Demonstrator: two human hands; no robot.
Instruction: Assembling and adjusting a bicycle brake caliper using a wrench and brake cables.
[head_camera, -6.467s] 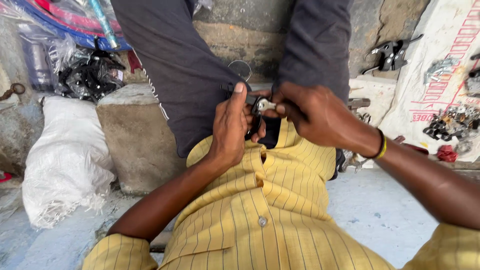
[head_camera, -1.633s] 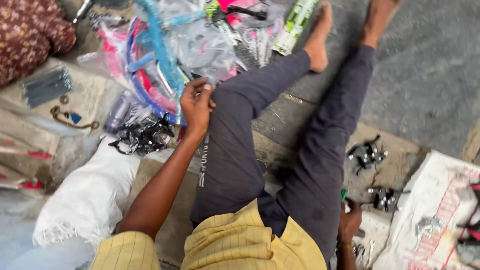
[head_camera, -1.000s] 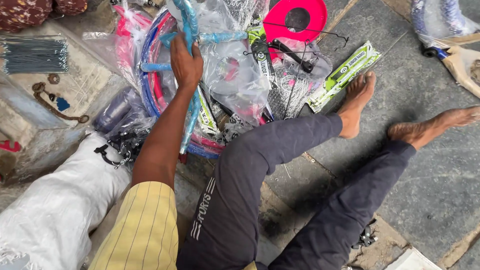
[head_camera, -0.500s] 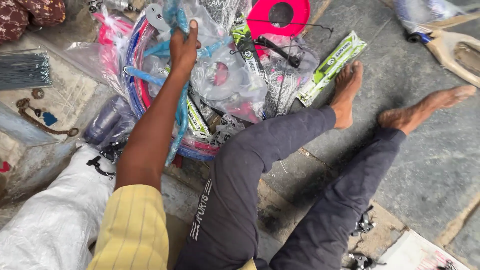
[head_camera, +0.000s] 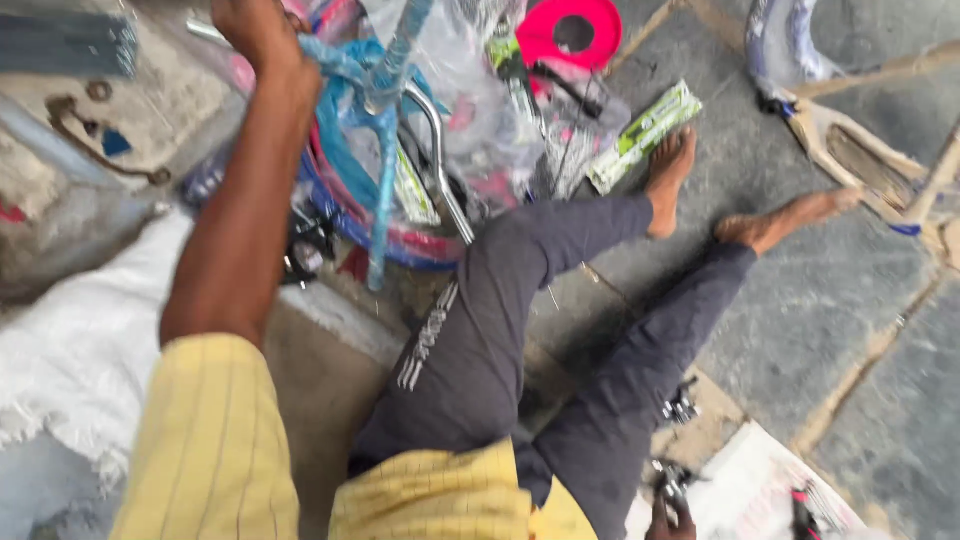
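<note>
Left hand (head_camera: 258, 32) closed on blue plastic-wrapped bicycle frame (head_camera: 385, 150) atop heap of wrapped parts. Right hand (head_camera: 672, 518) low at frame edge, grip unclear. Grey stone-slab floor (head_camera: 820, 300); white woven sack (head_camera: 70, 350) left.

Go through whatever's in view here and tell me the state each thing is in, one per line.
Left hand: raised, closed on the blue bicycle frame.
Blue bicycle frame: wrapped in clear plastic, tilted over the pile.
Chrome handlebar: bare, lying among the parts.
Pink disc: flat on the floor.
Green packet: sealed, lying by the foot.
Right hand: mostly out of frame, grip unclear.
</note>
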